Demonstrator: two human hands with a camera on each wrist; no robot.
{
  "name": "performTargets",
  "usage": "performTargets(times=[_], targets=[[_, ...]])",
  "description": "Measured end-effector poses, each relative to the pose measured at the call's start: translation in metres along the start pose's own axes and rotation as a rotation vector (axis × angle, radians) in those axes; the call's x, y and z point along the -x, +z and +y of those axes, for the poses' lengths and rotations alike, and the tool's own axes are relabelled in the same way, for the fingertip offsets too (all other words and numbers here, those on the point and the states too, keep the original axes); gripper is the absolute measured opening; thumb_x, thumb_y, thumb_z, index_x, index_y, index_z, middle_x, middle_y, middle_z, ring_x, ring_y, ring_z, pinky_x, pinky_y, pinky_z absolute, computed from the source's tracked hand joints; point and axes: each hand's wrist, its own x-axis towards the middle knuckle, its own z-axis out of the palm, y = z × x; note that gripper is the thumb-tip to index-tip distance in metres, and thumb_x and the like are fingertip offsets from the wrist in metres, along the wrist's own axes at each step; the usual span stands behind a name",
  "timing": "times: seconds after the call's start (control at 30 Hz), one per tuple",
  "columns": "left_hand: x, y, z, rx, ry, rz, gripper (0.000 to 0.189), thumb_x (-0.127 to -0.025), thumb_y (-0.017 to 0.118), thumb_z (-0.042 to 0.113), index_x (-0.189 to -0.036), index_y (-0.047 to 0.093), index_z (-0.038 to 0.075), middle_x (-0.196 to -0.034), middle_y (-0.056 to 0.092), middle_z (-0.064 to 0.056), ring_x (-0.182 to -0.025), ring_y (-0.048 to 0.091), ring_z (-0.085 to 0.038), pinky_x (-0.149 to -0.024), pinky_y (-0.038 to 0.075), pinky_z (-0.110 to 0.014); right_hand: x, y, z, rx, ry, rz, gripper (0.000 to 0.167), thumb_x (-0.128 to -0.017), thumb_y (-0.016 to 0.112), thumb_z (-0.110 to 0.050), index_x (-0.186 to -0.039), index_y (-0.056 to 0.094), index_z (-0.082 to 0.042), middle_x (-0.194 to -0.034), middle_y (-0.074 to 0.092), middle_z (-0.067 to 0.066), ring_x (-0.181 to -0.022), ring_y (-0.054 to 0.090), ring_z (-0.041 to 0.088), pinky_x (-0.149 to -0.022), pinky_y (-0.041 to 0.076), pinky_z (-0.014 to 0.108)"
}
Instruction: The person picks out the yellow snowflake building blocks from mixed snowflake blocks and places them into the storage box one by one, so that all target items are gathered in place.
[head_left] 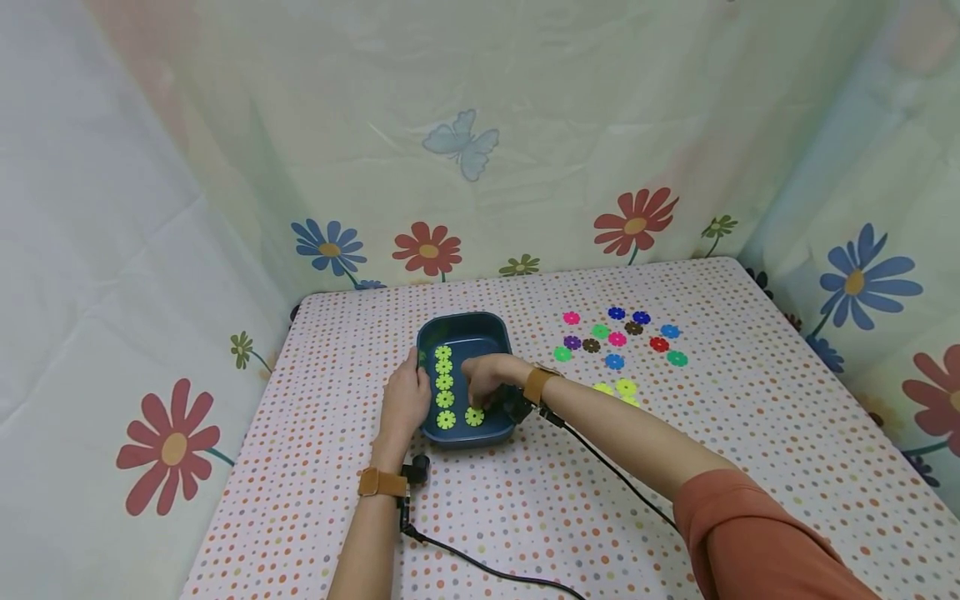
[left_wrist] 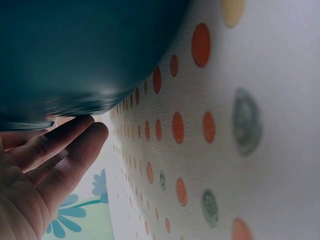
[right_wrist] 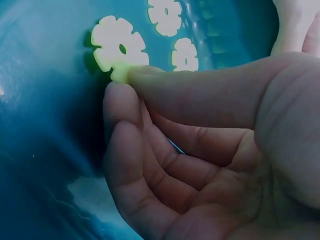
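Observation:
A deep blue tray (head_left: 471,443) stands on the table, its colour more teal in the wrist views. My left hand (head_left: 407,398) holds its left wall; in the left wrist view the fingers (left_wrist: 75,165) lie against the outside below the rim, the thumb hidden. My right hand (head_left: 491,377) reaches down inside the tray. Between thumb and fingertip it pinches a yellow-green flower-shaped disc (right_wrist: 112,42) by one edge, close to the tray floor at the near end. Several like discs (head_left: 445,382) form a column along the tray's left side.
More yellow-green discs (head_left: 626,387) lie right of the tray, partly behind the right forearm. Farther back are scattered discs in other colours, among them pink (head_left: 617,339), brown (head_left: 633,328) and red (head_left: 659,344). Black cables (head_left: 495,572) run from both wrist cameras.

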Motion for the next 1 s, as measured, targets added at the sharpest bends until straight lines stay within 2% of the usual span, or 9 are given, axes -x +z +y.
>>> performTargets(times=[0.17,0.33,0.63,0.73,0.83,1.0], targets=[[0.0,0.0,0.002,-0.003,-0.002,-0.002,0.051,-0.107,0.043,0.018,-0.155,0.037,-0.001,-0.149,0.048,-0.024,-0.135,0.049,-0.037,-0.11,0.043,-0.051,0.0,0.0,0.001,0.014,0.02,0.033,0.012,-0.088,0.069,0.0,-0.08,0.062,-0.006,-0.067,0.058,0.002,-0.057,0.057,0.011,-0.065,0.051,0.027],[0.0,0.001,0.002,-0.01,0.003,-0.006,0.052,-0.107,0.043,0.018,-0.154,0.036,-0.002,-0.149,0.048,-0.024,-0.136,0.048,-0.037,-0.111,0.042,-0.051,0.0,0.001,0.0,0.035,0.043,0.056,0.011,-0.088,0.07,-0.001,-0.081,0.064,-0.006,-0.067,0.061,0.002,-0.058,0.059,0.011,-0.064,0.051,0.026],[0.001,0.002,0.003,-0.012,-0.008,-0.006,0.052,-0.107,0.043,0.018,-0.155,0.037,-0.002,-0.15,0.048,-0.024,-0.136,0.048,-0.038,-0.11,0.042,-0.051,0.005,0.001,-0.002,0.008,0.057,0.082,0.008,-0.091,0.075,-0.008,-0.088,0.068,-0.006,-0.077,0.067,0.005,-0.062,0.062,0.011,-0.064,0.055,0.025],[0.001,0.001,0.003,-0.017,-0.012,-0.01,0.052,-0.108,0.043,0.019,-0.155,0.036,-0.001,-0.151,0.047,-0.023,-0.137,0.048,-0.037,-0.111,0.042,-0.051,0.008,-0.001,-0.002,0.025,0.031,0.09,0.009,-0.092,0.073,-0.008,-0.083,0.07,-0.006,-0.072,0.066,0.004,-0.061,0.06,0.012,-0.062,0.052,0.024],[0.001,0.001,0.002,-0.017,-0.017,-0.01,0.052,-0.108,0.043,0.019,-0.155,0.036,0.0,-0.151,0.046,-0.023,-0.137,0.047,-0.037,-0.111,0.041,-0.05,0.013,-0.005,0.0,0.012,-0.031,0.129,0.012,-0.093,0.07,-0.007,-0.081,0.072,-0.005,-0.072,0.069,0.004,-0.063,0.062,0.014,-0.063,0.053,0.027],[0.0,0.0,0.0,-0.023,-0.027,-0.011,0.052,-0.108,0.044,0.019,-0.155,0.035,0.0,-0.151,0.047,-0.023,-0.136,0.049,-0.037,-0.11,0.042,-0.051,0.028,-0.018,0.006,-0.082,-0.163,0.228,0.015,-0.096,0.064,-0.004,-0.088,0.076,-0.001,-0.08,0.072,0.006,-0.075,0.07,0.02,-0.076,0.06,0.039]])
